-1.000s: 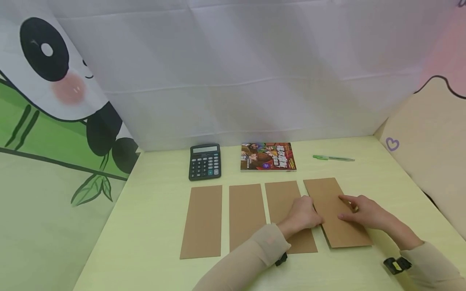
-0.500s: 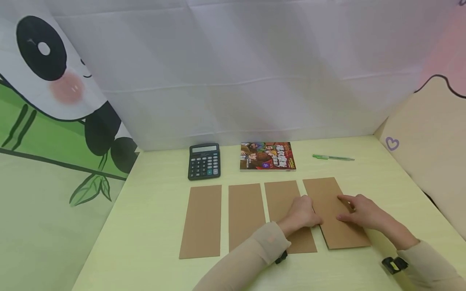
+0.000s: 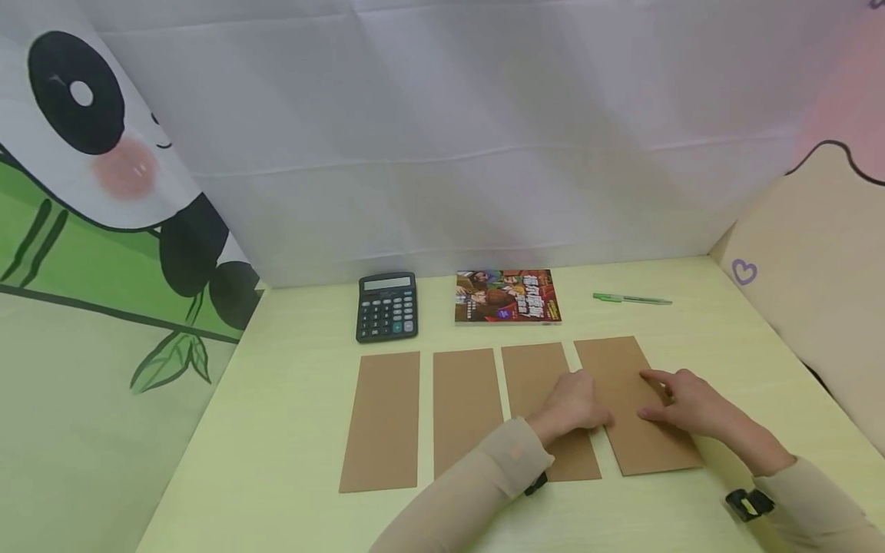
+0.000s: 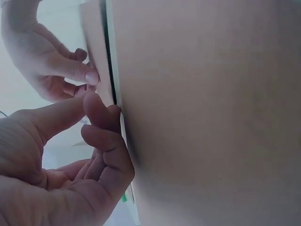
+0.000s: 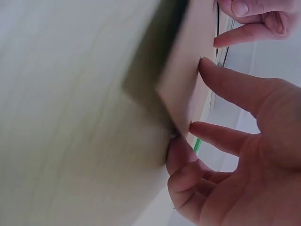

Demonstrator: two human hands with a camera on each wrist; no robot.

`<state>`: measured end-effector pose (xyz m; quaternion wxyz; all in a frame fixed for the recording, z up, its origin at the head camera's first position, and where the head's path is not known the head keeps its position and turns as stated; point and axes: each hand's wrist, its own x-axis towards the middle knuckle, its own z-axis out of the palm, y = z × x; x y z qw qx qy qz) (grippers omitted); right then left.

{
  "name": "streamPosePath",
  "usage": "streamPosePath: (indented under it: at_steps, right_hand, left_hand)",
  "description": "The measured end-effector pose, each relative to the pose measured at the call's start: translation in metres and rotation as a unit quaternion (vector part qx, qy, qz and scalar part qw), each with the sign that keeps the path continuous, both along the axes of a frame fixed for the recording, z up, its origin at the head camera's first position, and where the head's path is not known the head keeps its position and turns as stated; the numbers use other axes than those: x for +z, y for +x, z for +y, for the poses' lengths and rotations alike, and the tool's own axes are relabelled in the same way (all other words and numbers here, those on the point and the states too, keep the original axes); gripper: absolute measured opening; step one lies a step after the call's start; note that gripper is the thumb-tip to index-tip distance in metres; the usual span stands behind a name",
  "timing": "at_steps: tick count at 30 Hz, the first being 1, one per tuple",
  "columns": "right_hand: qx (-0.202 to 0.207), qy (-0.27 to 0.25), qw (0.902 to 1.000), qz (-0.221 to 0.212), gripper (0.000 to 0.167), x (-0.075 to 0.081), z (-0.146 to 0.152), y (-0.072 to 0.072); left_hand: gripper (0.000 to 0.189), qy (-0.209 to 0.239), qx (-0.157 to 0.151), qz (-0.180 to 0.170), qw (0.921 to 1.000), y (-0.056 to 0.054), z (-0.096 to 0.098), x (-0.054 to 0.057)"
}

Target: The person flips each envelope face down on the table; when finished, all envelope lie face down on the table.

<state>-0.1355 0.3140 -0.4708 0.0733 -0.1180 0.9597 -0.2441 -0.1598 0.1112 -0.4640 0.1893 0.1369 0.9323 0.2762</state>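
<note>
Four-sided brown cardboard pieces lie in a row in the head view. Both hands are at the rightmost piece [image 3: 615, 361]. My left hand [image 3: 570, 401], fingers curled, holds its left edge with the thumb and fingertips, its wrist above the third piece [image 3: 534, 372]. My right hand [image 3: 698, 403] pinches the right edge. In the right wrist view its thumb and a finger touch the upper face [image 5: 181, 89], while other fingers are tucked under the edge. A shadow lies below that raised edge. The left forearm partly hides the second piece [image 3: 466, 388].
The leftmost cardboard piece [image 3: 382, 422] lies flat on the pale yellow table [image 3: 276, 430]. Behind the row are a black calculator [image 3: 388, 307], a colourful book [image 3: 508, 297] and a green pen [image 3: 632, 299]. White cloth [image 3: 442, 153] hangs at the back.
The near end of the rightmost piece has shifted very slightly toward the front left. Both hands keep nearly the same place and grip.
</note>
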Motion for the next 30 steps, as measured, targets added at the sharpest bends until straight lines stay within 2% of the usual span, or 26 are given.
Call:
streamPosePath:
  at_steps: [4, 11, 16, 19, 22, 26, 30]
  right_hand:
    - [0.002, 0.006, 1.0000, 0.007, 0.071, 0.000, 0.001, 0.001]
    - [0.007, 0.005, 1.0000, 0.003, 0.072, 0.001, 0.005, 0.000]
    - [0.006, -0.006, 0.9999, 0.009, 0.069, 0.004, 0.009, -0.001]
    - [0.008, -0.019, 0.9996, 0.019, 0.068, 0.005, 0.010, -0.002]
    - [0.008, -0.025, 0.9993, 0.027, 0.067, 0.005, 0.011, -0.003]
    - [0.003, -0.027, 0.9991, 0.032, 0.065, 0.005, 0.013, -0.004]
    - [0.003, -0.026, 0.9989, 0.040, 0.063, 0.007, 0.018, -0.005]
  left_hand:
    - [0.030, 0.007, -0.002, -0.002, 1.0000, -0.001, -0.001, 0.000]
    - [0.031, 0.033, 0.011, -0.035, 0.9988, -0.002, -0.003, 0.001]
    - [0.031, 0.058, -0.022, -0.013, 0.9980, -0.005, -0.008, 0.000]
    - [0.038, 0.070, -0.037, -0.003, 0.9968, -0.005, -0.016, 0.000]
    - [0.049, 0.081, -0.042, -0.010, 0.9958, -0.006, -0.025, 0.001]
    - [0.045, 0.109, -0.050, -0.008, 0.9928, -0.006, -0.039, 0.005]
    - [0.045, 0.161, -0.052, -0.010, 0.9855, -0.007, -0.059, 0.007]
